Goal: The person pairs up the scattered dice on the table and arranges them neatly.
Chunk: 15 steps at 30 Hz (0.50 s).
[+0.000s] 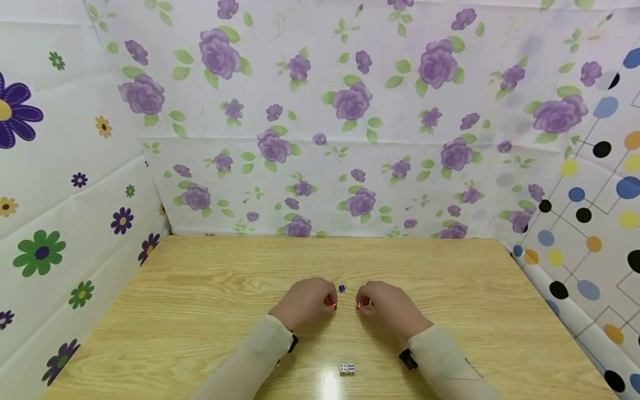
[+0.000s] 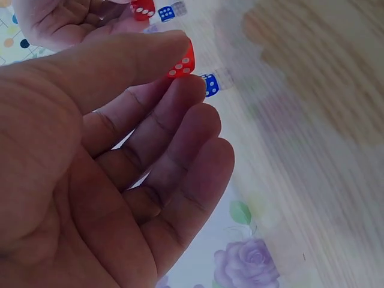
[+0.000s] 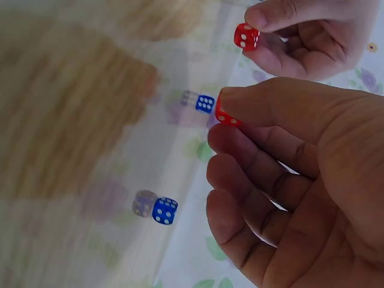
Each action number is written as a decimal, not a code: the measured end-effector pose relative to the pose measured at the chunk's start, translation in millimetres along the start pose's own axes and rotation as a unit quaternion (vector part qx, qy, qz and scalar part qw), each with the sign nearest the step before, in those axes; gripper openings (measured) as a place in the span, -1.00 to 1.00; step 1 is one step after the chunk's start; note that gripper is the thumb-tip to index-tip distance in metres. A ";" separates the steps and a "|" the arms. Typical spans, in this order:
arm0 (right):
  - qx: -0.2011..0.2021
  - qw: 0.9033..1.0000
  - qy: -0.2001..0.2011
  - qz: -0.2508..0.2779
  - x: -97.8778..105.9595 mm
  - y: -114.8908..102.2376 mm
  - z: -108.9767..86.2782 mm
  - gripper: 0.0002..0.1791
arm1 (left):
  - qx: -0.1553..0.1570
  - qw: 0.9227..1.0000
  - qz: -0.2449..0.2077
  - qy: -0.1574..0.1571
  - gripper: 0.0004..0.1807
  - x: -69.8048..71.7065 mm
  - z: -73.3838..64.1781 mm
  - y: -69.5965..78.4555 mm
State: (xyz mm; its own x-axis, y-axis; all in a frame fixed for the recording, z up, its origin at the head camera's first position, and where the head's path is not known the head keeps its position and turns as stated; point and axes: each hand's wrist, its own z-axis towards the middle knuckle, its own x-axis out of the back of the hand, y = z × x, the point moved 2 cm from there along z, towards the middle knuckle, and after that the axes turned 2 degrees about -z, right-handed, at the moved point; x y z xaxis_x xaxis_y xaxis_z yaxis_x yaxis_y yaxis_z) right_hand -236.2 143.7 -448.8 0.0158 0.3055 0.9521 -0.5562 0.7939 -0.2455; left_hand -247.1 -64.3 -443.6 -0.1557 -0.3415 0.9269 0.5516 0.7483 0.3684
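My left hand [image 1: 307,303] pinches a red die [image 2: 183,65] with white pips between thumb and fingertips, a little above the table. Opposite it, my right hand [image 1: 392,307] pinches another red die [image 3: 227,114] the same way. A narrow gap separates the two hands. Just beyond that gap a blue die [image 1: 342,288] rests on the wood. The right wrist view has two blue dice, one [image 3: 205,104] close by the right fingertips and the other [image 3: 165,211] farther off. In the head view the second blue die is hidden.
Two white dice [image 1: 347,369] sit side by side on the wooden table [image 1: 210,311], near its front edge and between the forearms. Flowered cloth [image 1: 320,139] hangs along the back, with patterned cloths on both sides. Each wrist wears a black band [image 1: 408,359].
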 end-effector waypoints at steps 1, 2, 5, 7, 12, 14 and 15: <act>0.002 1.000 -0.003 0.001 -1.2 -0.4 -0.3 -0.89 | 0.001 1.000 -0.002 -0.002 -0.91 -0.7 0.1 0.1; 0.002 1.000 -0.005 0.002 -2.4 -0.3 -0.4 -0.88 | 0.002 1.000 -0.003 -0.005 -0.91 -1.4 0.1 0.2; -0.001 1.000 -0.011 0.007 -3.6 -1.2 -0.6 -0.87 | 0.001 1.000 -0.006 -0.010 -0.90 -2.9 -0.2 1.3; 0.002 1.000 -0.016 0.013 -5.1 -1.9 -0.8 -0.86 | -0.001 1.000 -0.007 -0.014 -0.87 -3.7 -0.6 2.5; 0.014 0.999 -0.025 0.020 -9.6 -3.9 -1.1 -0.87 | -0.005 1.000 -0.002 -0.020 -0.84 -7.0 -1.1 3.9; 0.015 0.999 -0.024 0.018 -10.5 -3.9 -1.3 -0.88 | -0.006 1.000 0.000 -0.021 -0.86 -7.9 -1.4 4.5; 0.014 1.000 -0.023 0.016 -10.9 -3.8 -1.3 -0.88 | -0.008 1.000 -0.001 -0.021 -0.87 -7.9 -1.7 5.1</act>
State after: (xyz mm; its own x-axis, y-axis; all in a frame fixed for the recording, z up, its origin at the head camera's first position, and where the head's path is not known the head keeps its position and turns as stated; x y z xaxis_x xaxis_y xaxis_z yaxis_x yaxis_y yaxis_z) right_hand -233.1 138.1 -458.5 -0.0403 0.3043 0.9517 -0.5789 0.7692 -0.2705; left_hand -241.6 -58.8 -449.1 -0.1906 -0.3184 0.9286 0.5637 0.7389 0.3691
